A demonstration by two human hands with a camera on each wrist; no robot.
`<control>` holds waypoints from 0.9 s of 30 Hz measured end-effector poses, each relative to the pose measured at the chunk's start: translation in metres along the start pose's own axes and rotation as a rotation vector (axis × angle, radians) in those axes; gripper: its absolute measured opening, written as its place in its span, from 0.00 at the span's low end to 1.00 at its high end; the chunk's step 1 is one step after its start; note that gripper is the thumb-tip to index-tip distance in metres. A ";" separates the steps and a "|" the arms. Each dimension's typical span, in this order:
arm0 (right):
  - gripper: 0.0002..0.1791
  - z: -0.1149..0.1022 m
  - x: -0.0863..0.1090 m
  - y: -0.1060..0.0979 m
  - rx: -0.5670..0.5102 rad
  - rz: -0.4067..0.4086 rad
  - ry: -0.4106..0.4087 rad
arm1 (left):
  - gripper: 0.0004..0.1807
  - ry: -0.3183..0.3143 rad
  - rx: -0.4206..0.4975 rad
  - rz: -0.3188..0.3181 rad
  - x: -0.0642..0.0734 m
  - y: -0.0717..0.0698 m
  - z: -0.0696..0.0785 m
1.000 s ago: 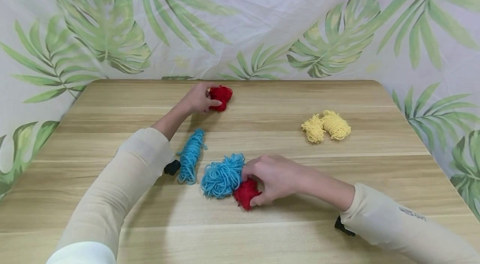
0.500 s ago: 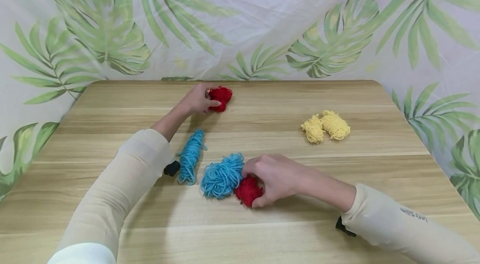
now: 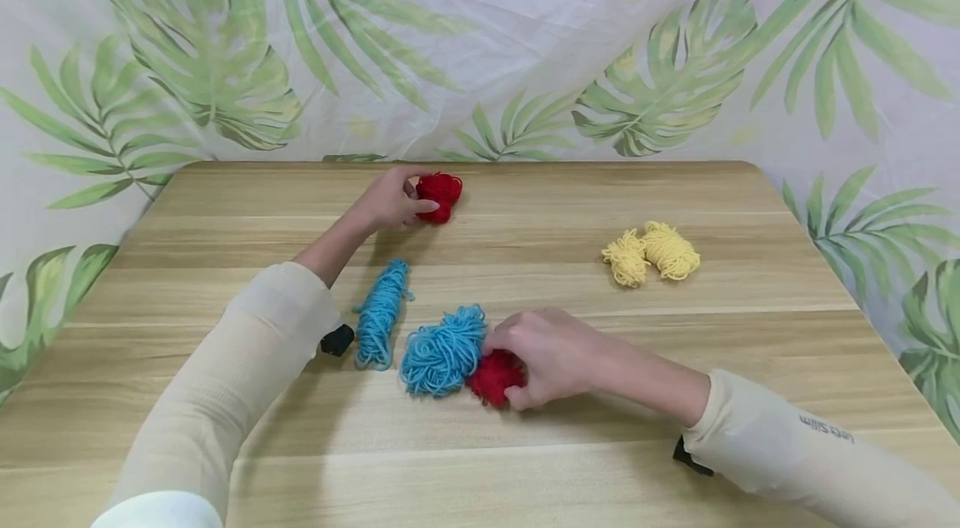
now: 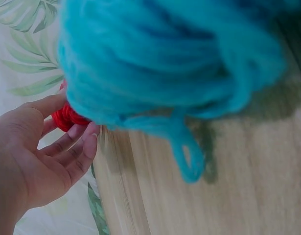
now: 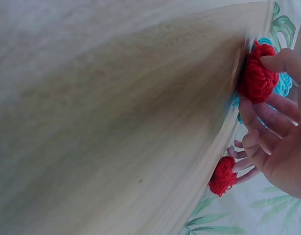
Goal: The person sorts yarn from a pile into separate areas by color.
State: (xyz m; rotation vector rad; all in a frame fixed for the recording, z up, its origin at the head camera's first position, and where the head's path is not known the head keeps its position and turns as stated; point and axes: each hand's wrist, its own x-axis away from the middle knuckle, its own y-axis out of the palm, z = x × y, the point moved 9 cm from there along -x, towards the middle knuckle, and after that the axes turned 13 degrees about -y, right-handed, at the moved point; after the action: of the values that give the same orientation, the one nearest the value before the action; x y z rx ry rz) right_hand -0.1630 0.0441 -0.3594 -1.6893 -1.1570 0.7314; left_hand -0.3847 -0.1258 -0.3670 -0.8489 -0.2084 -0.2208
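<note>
At the far edge of the table my left hand (image 3: 390, 196) holds a red yarn bundle (image 3: 442, 193) between thumb and fingers. The left wrist view shows part of that red yarn (image 4: 67, 117) behind a large, close blue bundle. Nearer the front, my right hand (image 3: 551, 357) pinches a second red yarn bundle (image 3: 493, 378), thumb on the near side and fingers beyond. It lies right against a wide, loose blue yarn bundle (image 3: 442, 353). A long, tightly wound blue bundle (image 3: 381, 316) lies left of that, beside my left sleeve.
Two pale yellow yarn bundles (image 3: 648, 253) lie side by side at the right of the wooden table (image 3: 570, 470). A leaf-patterned cloth (image 3: 525, 37) hangs behind the far edge. Dark wrist mounts (image 3: 337, 341) stick out under both sleeves.
My left hand and sleeve have shifted slightly left, and the far red bundle with them. The red bundle in my right hand has turned a little and moved slightly away from me.
</note>
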 end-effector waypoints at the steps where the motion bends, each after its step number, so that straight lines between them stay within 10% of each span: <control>1: 0.25 0.000 0.001 0.000 0.003 0.006 0.000 | 0.36 -0.001 -0.002 -0.003 0.001 0.000 -0.001; 27: 0.29 0.021 0.028 -0.020 -0.149 0.089 0.056 | 0.32 0.159 -0.009 0.071 0.035 -0.018 0.007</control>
State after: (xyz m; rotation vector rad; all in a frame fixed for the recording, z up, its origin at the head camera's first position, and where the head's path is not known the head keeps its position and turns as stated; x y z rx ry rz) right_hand -0.1773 0.0802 -0.3479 -1.8841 -1.1266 0.6613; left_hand -0.3572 -0.1363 -0.3403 -0.8417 -0.0284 -0.2220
